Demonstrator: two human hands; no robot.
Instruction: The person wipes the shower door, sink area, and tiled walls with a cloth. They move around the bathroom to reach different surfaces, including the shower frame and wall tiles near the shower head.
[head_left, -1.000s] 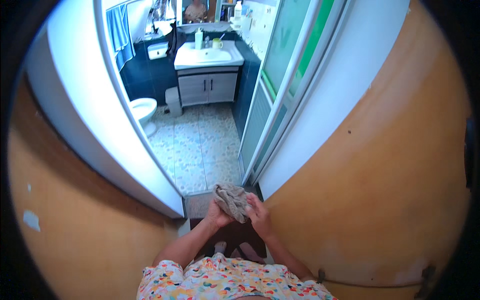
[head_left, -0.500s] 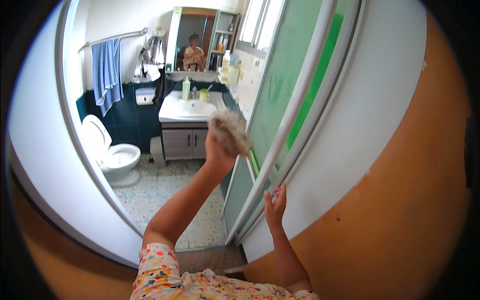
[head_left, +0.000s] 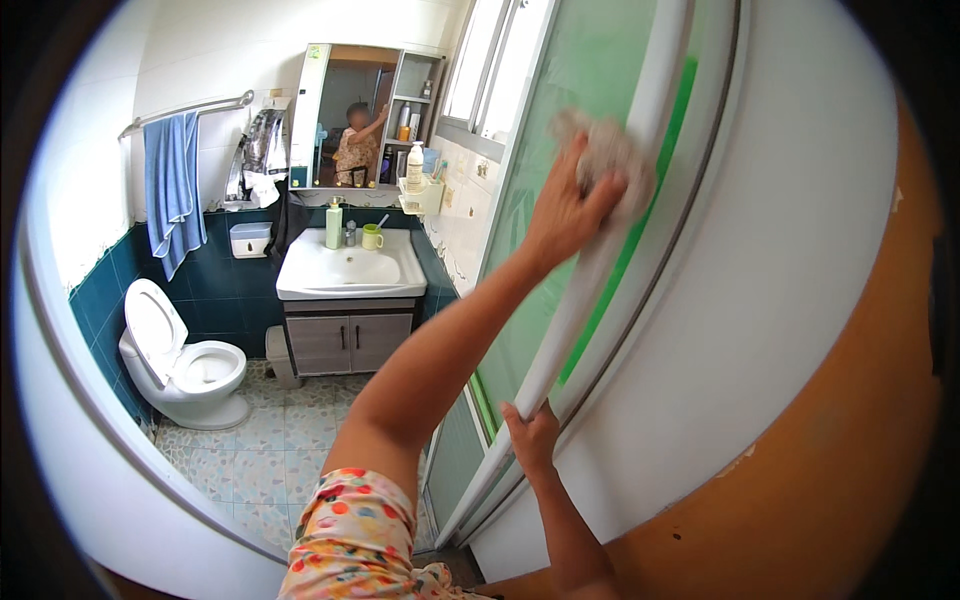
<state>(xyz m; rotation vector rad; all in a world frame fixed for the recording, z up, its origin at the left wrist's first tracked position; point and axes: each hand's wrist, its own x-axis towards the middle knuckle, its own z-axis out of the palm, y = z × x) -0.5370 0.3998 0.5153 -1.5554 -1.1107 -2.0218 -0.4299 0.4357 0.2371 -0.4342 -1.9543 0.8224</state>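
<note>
Nearest, the right grip (head_left: 533, 432) is curled on the white door frame (head_left: 560, 340). Above it, the left grip (head_left: 580, 208) is closed over a blurred greyish cloth (head_left: 612, 158), which is at the green glass panel (head_left: 600, 60), beside this frame. Farther, to the left of both grips, there are a white washbasin (head_left: 345, 267), a toilet (head_left: 195, 390) and a hanging blue towel (head_left: 172, 180).
</note>
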